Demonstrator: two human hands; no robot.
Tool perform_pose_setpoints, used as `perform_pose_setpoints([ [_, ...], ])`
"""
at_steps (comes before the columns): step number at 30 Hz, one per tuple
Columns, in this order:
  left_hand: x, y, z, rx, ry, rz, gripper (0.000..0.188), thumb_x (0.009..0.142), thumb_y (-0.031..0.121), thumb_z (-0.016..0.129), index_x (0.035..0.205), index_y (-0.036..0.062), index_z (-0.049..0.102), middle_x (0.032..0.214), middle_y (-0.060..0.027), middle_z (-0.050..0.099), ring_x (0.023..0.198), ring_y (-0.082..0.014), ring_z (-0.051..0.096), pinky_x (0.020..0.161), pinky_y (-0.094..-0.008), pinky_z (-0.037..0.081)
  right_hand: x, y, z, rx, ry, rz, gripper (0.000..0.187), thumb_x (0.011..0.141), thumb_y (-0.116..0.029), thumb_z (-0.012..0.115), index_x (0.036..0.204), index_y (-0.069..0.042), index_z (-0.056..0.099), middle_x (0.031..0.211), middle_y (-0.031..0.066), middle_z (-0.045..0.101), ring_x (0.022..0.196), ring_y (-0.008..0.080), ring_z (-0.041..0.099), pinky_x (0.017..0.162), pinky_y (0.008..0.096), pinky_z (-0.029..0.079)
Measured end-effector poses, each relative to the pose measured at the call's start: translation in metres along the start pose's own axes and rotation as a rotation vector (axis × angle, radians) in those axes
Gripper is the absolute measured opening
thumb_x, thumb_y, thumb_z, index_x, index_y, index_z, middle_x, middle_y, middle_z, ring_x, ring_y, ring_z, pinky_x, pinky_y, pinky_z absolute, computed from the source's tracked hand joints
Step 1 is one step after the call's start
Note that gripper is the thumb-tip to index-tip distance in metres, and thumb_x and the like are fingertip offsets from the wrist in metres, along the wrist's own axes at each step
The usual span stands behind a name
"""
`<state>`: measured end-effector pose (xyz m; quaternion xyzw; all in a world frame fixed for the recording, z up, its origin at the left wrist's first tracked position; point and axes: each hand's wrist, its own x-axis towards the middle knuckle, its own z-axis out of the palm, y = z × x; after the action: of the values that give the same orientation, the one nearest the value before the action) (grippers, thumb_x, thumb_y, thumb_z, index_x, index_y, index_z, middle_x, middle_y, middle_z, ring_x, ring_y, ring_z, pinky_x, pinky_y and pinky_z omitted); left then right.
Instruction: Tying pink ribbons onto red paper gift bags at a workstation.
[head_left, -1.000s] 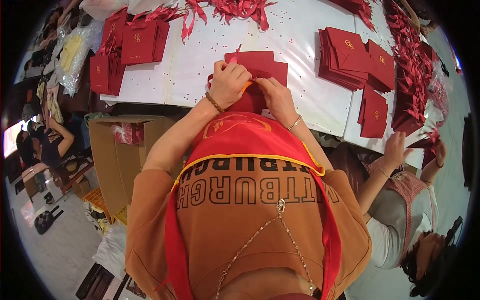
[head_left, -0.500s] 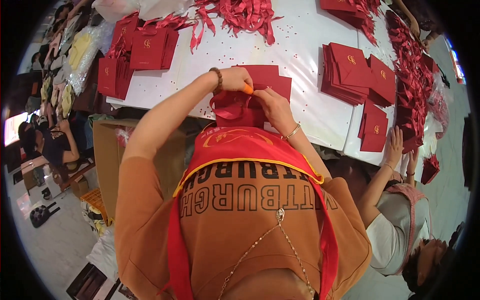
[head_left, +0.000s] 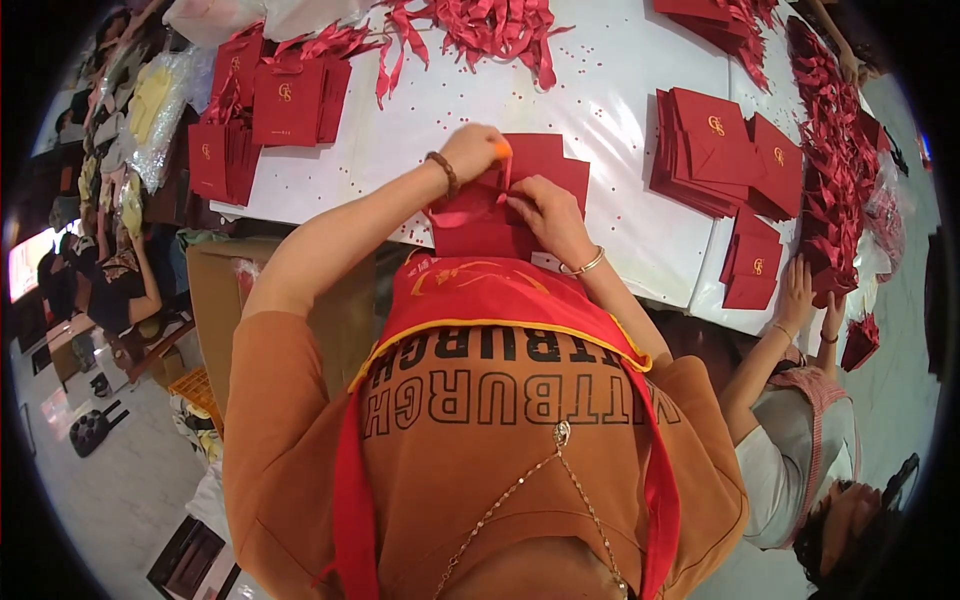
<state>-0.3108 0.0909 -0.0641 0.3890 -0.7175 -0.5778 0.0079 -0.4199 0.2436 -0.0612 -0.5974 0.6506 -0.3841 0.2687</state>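
My left hand, with a beaded bracelet and an orange finger cover, is closed on a red ribbon and holds it up taut. Lower down, my right hand pinches the same ribbon with thumb and forefinger. A loop of ribbon hangs to the left, below my left wrist. Under both hands lie red paper bags at the near table edge, in front of my red apron. My hands partly cover the bags, so I cannot make out how the ribbon is fastened.
Stacks of red bags stand on the white table, at left and right. Loose red ribbons lie at the far side, with small red dots scattered about. A co-worker's hands rest at the right edge. A cardboard box stands at left.
My left hand has risen away from my right hand, drawing the ribbon out between them. The right hand keeps its pinch in nearly the same place.
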Motion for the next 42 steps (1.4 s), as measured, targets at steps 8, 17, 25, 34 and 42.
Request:
perform_pose_setpoints([
  [8,0.019,-0.026,-0.034,-0.014,0.112,-0.06,0.033,0.086,0.032,0.048,0.085,0.002,0.061,0.067,-0.0031,0.057,0.058,-0.0095,0.05,0.055,-0.0235,0.04,0.0,0.007,0.001,0.079,0.028,0.055,0.013,0.078,-0.012,0.06,0.088,-0.004,0.056,0.077,0.0114,0.055,0.071,0.0301,0.056,0.061,0.036,0.044],
  [17,0.008,0.012,-0.017,-0.019,-0.288,-0.065,0.046,0.089,0.047,0.041,0.101,0.0068,0.059,0.063,0.0021,0.046,0.055,-0.0068,0.037,0.05,-0.0213,0.03,-0.003,0.009,0.0,0.079,0.031,0.08,0.016,0.078,-0.009,0.061,0.091,-0.003,0.057,0.08,0.0125,0.056,0.072,0.0276,0.056,0.064,0.0318,0.044],
  [25,0.003,0.012,-0.01,0.336,-0.238,0.112,0.036,0.087,0.036,0.051,0.086,0.0018,0.061,0.07,-0.0029,0.057,0.065,-0.0083,0.047,0.059,-0.0252,0.038,-0.007,0.0,0.001,-0.227,0.221,-0.08,0.018,0.073,-0.01,0.067,0.09,-0.009,0.061,0.097,0.0121,0.051,0.088,0.027,0.05,0.077,0.0348,0.042],
  [34,0.016,0.022,-0.027,0.456,0.305,0.568,0.033,0.089,0.033,0.046,0.078,0.0047,0.058,0.059,-0.0033,0.049,0.053,-0.0123,0.045,0.051,-0.0282,0.038,-0.008,-0.009,0.015,0.339,0.037,0.018,0.051,0.076,-0.005,0.065,0.119,-0.005,0.038,0.111,0.0099,0.05,0.101,0.0187,0.05,0.084,0.0277,0.042],
  [42,-0.013,0.042,-0.074,-0.903,-0.144,0.332,0.033,0.093,0.029,0.038,0.111,0.0056,0.052,0.097,-0.0115,0.06,0.089,-0.0208,0.058,0.077,-0.0342,0.048,-0.004,-0.029,-0.011,1.193,0.004,0.187,0.051,0.077,0.0,0.063,0.118,-0.01,0.034,0.104,0.0088,0.053,0.09,0.0155,0.057,0.075,0.027,0.048],
])
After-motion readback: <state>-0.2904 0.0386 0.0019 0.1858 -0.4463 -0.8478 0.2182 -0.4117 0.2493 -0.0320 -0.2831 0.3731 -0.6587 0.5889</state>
